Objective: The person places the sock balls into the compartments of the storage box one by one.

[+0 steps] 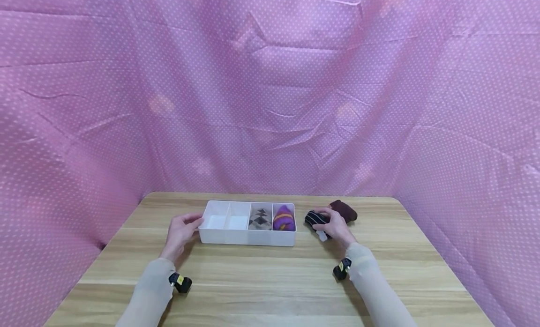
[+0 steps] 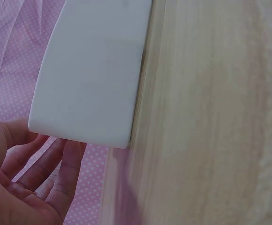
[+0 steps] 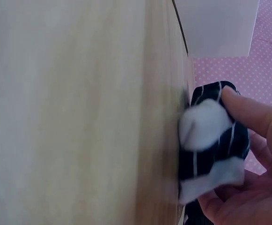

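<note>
A white divided box (image 1: 249, 237) lies lengthwise on the table. Its right end compartment holds a rolled purple sock (image 1: 283, 219) with orange bands, and beside that is a grey-beige sock (image 1: 260, 220) with dark diamonds. My left hand (image 1: 181, 231) grips the box's left end, fingers against the end wall and thumb at the top corner. To the right of the box, my right hand (image 1: 335, 225) pinches a rolled black sock (image 3: 202, 157) with white stripes and white patches, close over the table. A rolled dark brown sock (image 1: 345, 210) lies just behind that hand.
The wooden table (image 1: 261, 289) carries everything. Pink dotted cloth (image 1: 270, 107) hangs behind it and on both sides. Each wrist wears a small black camera, the left one (image 1: 180, 282) and the right one (image 1: 341, 269).
</note>
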The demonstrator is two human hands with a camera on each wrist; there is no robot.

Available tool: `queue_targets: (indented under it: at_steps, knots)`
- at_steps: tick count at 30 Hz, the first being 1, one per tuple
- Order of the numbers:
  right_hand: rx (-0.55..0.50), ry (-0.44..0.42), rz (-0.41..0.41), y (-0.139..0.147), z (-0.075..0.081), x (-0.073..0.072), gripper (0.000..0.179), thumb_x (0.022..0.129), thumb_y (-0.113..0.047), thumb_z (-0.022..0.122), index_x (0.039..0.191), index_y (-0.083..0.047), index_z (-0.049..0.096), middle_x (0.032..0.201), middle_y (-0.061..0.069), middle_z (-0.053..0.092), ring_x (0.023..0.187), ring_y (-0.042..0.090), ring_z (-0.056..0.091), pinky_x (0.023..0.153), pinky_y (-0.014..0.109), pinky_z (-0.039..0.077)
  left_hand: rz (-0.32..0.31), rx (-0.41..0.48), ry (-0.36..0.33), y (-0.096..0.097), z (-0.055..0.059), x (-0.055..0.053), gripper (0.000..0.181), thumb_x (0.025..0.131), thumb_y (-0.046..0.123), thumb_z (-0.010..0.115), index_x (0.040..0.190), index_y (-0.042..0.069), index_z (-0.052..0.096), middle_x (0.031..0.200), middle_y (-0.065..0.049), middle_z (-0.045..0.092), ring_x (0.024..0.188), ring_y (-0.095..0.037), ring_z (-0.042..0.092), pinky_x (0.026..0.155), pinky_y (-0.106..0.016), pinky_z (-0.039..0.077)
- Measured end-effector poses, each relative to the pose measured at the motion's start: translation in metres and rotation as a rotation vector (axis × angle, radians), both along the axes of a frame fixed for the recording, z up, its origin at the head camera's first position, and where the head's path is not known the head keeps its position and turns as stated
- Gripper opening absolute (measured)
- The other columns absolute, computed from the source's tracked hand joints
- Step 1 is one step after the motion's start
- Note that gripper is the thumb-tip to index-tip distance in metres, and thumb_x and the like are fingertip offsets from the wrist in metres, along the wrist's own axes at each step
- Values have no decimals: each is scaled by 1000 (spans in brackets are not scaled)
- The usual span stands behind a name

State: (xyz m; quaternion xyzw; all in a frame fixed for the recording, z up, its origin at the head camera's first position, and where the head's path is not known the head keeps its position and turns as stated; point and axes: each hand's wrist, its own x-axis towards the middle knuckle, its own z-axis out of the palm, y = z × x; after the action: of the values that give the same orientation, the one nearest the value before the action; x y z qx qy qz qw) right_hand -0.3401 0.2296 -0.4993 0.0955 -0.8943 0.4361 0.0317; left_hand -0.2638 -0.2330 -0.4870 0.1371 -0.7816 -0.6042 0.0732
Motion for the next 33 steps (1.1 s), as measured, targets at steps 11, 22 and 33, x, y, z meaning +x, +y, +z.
queue_targets:
  at_steps: [11, 22, 33]
  knots:
    - [-33, -65, -26, -2, -3, 2, 43, 77, -16, 82, 114, -11, 61, 119, 25, 66, 111, 35, 62, 92, 43, 53, -5, 2, 5, 0, -1, -1, 35, 95, 13, 63, 128, 1, 61, 133, -23, 59, 110, -26, 61, 88, -34, 59]
    - [-89, -89, -71, -2, -4, -1, 42, 79, -19, 79, 115, -11, 58, 120, 24, 65, 110, 34, 61, 89, 40, 53, -1, 24, 45, 0, -1, 0, 35, 95, 12, 63, 127, -3, 61, 129, -25, 61, 97, -16, 65, 86, -34, 60]
    - [-131, -33, -69, -10, 6, 2, 44, 82, -28, 78, 116, -12, 56, 120, 21, 66, 112, 33, 61, 96, 46, 50, -2, 37, 51, 0, -2, 1, 36, 95, 12, 63, 127, -4, 61, 128, -25, 61, 91, -12, 65, 88, -36, 60]
